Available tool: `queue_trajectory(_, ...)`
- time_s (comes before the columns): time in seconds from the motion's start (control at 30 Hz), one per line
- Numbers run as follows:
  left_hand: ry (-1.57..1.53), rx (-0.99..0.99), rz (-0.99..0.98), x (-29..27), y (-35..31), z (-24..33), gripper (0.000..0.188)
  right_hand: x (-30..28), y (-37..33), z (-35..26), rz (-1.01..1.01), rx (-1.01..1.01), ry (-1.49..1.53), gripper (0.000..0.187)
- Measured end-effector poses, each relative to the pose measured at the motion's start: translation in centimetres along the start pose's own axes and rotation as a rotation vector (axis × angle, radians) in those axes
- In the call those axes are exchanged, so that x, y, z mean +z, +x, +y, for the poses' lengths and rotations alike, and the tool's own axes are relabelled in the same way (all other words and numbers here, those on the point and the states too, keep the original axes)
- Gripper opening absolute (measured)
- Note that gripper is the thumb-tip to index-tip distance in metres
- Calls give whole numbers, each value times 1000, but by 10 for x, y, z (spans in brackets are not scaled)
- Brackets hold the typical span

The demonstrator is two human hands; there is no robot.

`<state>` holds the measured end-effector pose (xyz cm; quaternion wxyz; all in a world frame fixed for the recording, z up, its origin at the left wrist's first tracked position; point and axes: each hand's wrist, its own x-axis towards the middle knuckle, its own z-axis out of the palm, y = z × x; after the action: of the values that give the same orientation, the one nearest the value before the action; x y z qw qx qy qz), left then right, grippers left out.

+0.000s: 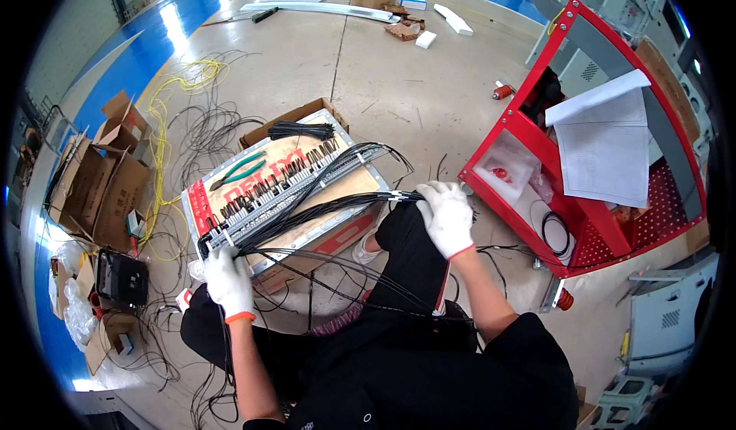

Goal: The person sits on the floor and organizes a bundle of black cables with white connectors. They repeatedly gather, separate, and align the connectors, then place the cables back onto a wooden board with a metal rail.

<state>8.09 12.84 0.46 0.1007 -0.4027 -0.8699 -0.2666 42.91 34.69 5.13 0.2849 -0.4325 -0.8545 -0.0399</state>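
Observation:
Both my hands wear white gloves. A long bundle of black wires (330, 206) stretches between them along the near edge of a wooden crate (360, 184). My right hand (446, 219) is closed round the bundle's right end, above my knee; small white pieces (399, 196) show on the wires beside it. At the crate's near left corner, my left hand (228, 283) grips the other end, its fingertips partly hidden. Behind the bundle lies a slotted grey metal rail (264, 214) with a row of labelled wire ends. Green-handled pliers (244, 171) and a bunch of black strips (300, 130) rest on the crate.
A red metal frame (521, 223) with papers (602, 150) on it stands at right. Open cardboard boxes (100, 196) and a black case (121, 278) are at left. Yellow cable (159, 142) and loose black wires (211, 123) cover the floor nearby.

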Motion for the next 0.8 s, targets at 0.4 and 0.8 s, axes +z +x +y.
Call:
queue_trajectory(0.4, -1725, -478, -1071, 61, -74, 176, 38, -23, -33, -14, 128, -107, 153, 35)
queue_trajectory(0.8, -1851, -667, -798, 78, -88, 205, 13, -36, -81, -28, -232, 339, 750, 22)
